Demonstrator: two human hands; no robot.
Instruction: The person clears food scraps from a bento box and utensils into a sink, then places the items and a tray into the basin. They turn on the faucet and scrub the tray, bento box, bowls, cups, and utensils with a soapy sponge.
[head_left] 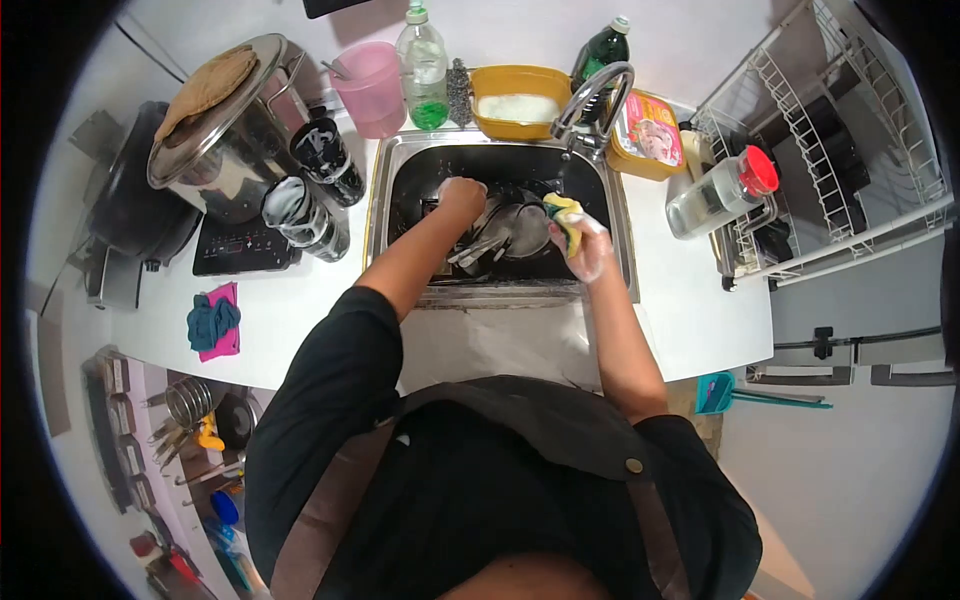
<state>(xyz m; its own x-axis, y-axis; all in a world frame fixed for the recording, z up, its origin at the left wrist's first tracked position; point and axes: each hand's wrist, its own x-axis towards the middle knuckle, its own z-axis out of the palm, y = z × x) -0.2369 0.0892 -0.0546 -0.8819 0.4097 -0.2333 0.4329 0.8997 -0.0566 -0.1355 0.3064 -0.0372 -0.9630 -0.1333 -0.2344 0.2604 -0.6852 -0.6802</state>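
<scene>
My left hand (pixel 463 198) is down in the dark sink (pixel 410 165), its fingers curled and mostly hidden from above; what it holds, if anything, cannot be made out. Soap suds cover my right hand (pixel 587 250), which grips a yellow and green sponge (pixel 563 212) over the sink's right side. Between the hands lie a round, shiny dish (pixel 522 228) and some metal cutlery (pixel 483 250). The curved faucet (pixel 592 100) rises behind the sink, above and beyond my right hand.
Soapy glasses (pixel 305 220) and a large steel pot (pixel 235 130) stand left. Behind the sink are a pink cup (pixel 370 90), a soap bottle (pixel 425 75) and a yellow tub (pixel 520 98). A red-lidded jar (pixel 715 195) and dish rack (pixel 800 110) are right.
</scene>
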